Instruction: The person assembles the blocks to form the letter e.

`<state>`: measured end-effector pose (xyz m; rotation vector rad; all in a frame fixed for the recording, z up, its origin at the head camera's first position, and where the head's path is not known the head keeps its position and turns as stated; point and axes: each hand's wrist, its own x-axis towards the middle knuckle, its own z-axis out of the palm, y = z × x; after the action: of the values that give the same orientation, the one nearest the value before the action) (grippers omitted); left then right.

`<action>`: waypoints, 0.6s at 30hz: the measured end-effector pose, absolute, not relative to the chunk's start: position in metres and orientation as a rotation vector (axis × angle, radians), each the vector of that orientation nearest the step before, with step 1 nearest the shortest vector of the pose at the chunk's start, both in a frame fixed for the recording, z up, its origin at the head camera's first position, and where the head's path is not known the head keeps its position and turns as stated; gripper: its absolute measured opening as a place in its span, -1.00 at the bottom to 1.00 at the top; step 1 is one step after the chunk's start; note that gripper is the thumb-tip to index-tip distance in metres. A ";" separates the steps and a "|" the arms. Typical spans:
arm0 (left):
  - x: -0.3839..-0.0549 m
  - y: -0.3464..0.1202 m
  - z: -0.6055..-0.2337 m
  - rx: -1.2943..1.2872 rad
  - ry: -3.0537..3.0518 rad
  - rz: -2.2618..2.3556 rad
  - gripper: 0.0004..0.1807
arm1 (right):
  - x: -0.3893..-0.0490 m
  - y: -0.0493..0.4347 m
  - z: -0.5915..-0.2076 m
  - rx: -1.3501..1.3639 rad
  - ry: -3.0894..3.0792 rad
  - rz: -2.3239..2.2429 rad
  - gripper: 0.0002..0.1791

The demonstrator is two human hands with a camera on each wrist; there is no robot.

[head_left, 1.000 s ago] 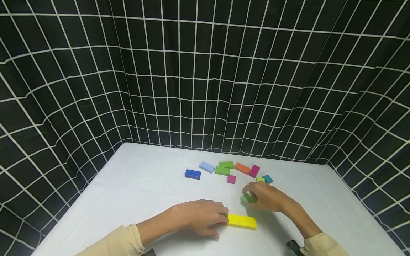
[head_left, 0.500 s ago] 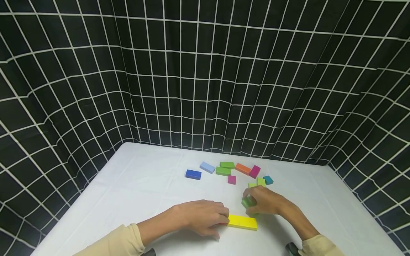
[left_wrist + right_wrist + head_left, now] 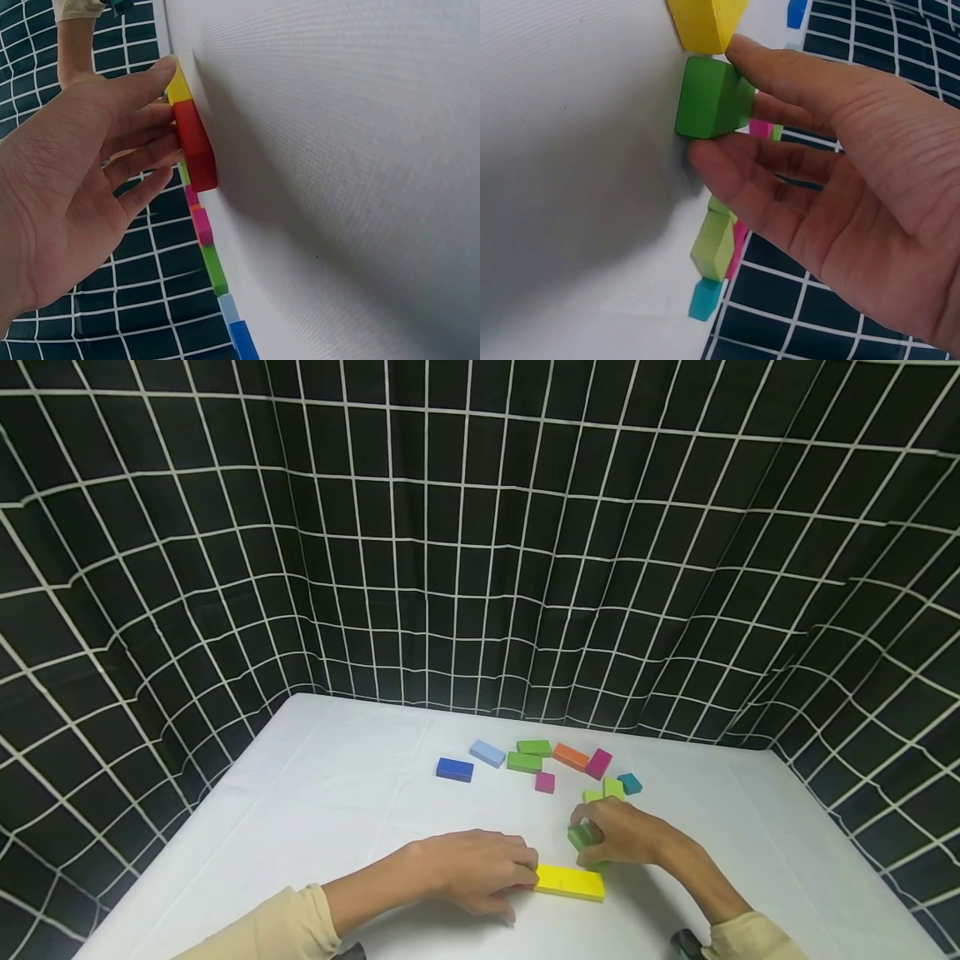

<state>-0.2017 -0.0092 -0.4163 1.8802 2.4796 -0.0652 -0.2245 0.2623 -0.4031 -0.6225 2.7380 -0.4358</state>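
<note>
My left hand (image 3: 480, 868) rests at a red block (image 3: 195, 146) that stands end to end with a yellow block (image 3: 570, 882). In the left wrist view its fingers lie loosely behind the red block, and the thumb tip is by the yellow one, leaving the red block's near face uncovered. My right hand (image 3: 622, 831) holds a green block (image 3: 712, 97) between thumb and fingers, just beyond the yellow block in the head view. In the right wrist view a narrow gap shows between green and yellow. The head view shows little of the red block.
Behind the hands on the white table (image 3: 337, 777) lie a dark blue block (image 3: 454, 769), a light blue block (image 3: 487, 752), two green blocks (image 3: 524, 762), an orange block (image 3: 571, 757), magenta blocks (image 3: 598, 764), lime blocks (image 3: 613, 788) and a teal block (image 3: 630, 783). Black gridded cloth (image 3: 480, 527) surrounds it.
My right hand has shifted slightly toward me and turned the green block, uncovering a lime block behind it. The left hand keeps its place at the red block.
</note>
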 end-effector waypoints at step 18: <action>-0.201 -0.009 -0.416 1.884 2.476 -0.066 -0.58 | -0.223 0.263 -0.402 -0.634 2.735 -0.432 -0.44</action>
<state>-0.2015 -0.0092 -0.4159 1.8836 2.4761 -0.0658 -0.2233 0.2628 -0.4022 -0.6335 2.7348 -0.4324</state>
